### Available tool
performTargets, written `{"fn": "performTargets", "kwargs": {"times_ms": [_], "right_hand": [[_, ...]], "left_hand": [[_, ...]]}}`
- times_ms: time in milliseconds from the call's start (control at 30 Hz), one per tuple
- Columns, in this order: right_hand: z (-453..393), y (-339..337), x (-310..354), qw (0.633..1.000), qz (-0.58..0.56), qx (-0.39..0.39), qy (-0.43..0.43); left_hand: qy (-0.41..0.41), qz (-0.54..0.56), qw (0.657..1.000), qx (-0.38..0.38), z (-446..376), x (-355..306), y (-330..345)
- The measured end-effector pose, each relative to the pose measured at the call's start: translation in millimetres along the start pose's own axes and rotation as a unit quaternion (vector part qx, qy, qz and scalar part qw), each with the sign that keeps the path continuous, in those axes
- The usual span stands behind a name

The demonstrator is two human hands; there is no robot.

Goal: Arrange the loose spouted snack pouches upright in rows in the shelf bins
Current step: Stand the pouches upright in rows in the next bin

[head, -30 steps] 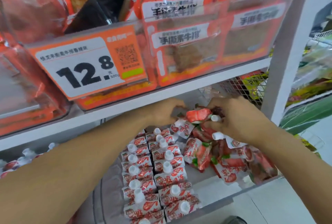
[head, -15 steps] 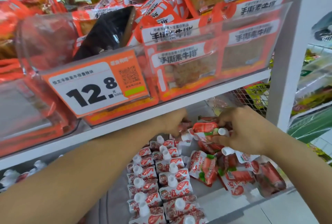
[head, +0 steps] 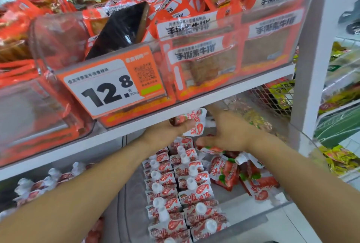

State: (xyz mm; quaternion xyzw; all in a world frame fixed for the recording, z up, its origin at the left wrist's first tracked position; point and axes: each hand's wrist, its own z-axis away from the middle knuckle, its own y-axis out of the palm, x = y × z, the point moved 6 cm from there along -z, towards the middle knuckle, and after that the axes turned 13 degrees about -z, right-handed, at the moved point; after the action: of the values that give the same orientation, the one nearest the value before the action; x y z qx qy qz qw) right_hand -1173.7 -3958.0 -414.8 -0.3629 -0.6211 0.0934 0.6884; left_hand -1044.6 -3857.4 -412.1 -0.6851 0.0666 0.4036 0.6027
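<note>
**Soft pouches gathered at back of bin**

A few red-and-white pouches (head: 192, 124) are gripped by the left hand (head: 167, 132), raised just under the shelf edge. A loose pouch (head: 211, 149) is pinched by the right hand (head: 226, 133). Two upright rows (head: 181, 188) are seen in the clear bin (head: 253, 219), w/ a loose pile (head: 251, 176) beside them. Pouches are judged light, squashy, slick; best held by the stiff spout neck.
</note>
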Motion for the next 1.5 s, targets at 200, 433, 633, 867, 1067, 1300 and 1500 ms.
{"fn": "performTargets", "kwargs": {"times_ms": [200,433,633,867,1067,1300,1500], "right_hand": [[-16,-12,-2,0.996,-0.042,-0.074,-0.005],[-36,-25,-22,0.987,0.03,-0.154,0.015],[-48,-21,-27,0.986,-0.014,-0.166,0.001],[-64,30,-26,0.998,-0.001,0.043,0.053],[-74,46,-20,0.992,0.09,0.087,0.028],[-73,66,1,0.986,0.035,0.159,0.035],[-76,69,-13,0.975,0.041,0.198,0.089]], "left_hand": [[0.068,-0.191,0.978,0.048,7,8,0],[0.01,-0.265,0.949,0.17,2,30,0],[0.014,-0.215,0.959,0.181,-3,36,-2],[0.098,-0.312,0.929,0.175,30,17,0],[0.058,-0.355,0.925,-0.12,117,21,-54],[-0.092,-0.038,0.963,-0.251,189,59,-26],[-0.111,0.022,0.963,-0.246,189,63,-19]]}}
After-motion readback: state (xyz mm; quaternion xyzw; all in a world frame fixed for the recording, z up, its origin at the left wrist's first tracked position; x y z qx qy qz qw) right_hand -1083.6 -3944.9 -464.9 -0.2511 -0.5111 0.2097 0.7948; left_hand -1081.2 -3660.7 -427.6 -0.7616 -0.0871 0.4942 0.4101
